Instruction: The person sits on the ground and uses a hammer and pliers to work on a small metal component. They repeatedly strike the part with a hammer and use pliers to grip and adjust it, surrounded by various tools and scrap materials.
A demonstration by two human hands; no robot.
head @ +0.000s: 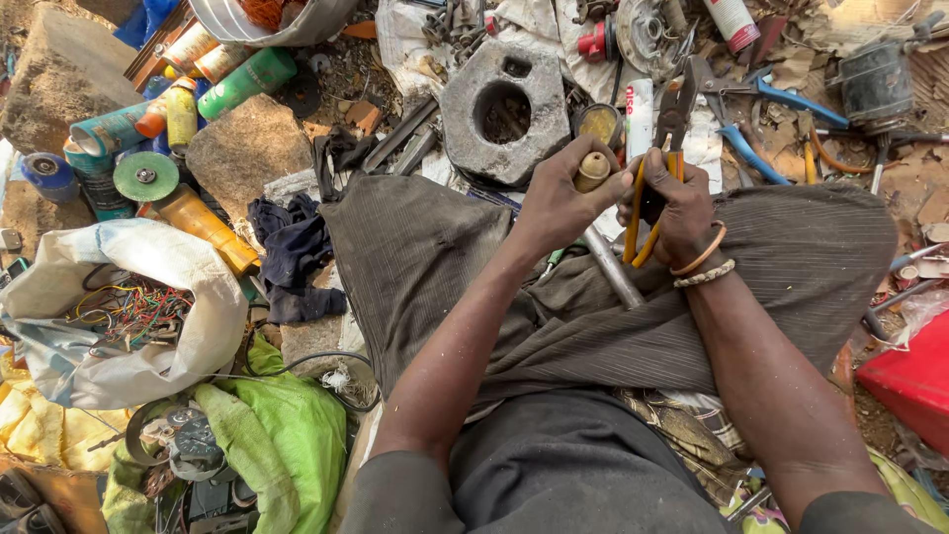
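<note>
My left hand (561,203) grips a metal rod (611,265) by its wooden-knobbed end (591,170), the rod slanting down across my lap. My right hand (678,210) is closed on yellow-handled pliers (664,148), whose dark jaws point up and away from me. Both hands sit close together above my knees, which are covered in striped brown cloth (435,257). A thin bracelet and a bead band circle my right wrist.
A grey metal casting with a round hole (506,109) lies just beyond my hands. Blue-handled pliers (766,104), spray cans (178,99), stones, a white bag of coloured wires (129,311), green cloth (287,435) and a red box (914,381) crowd the ground.
</note>
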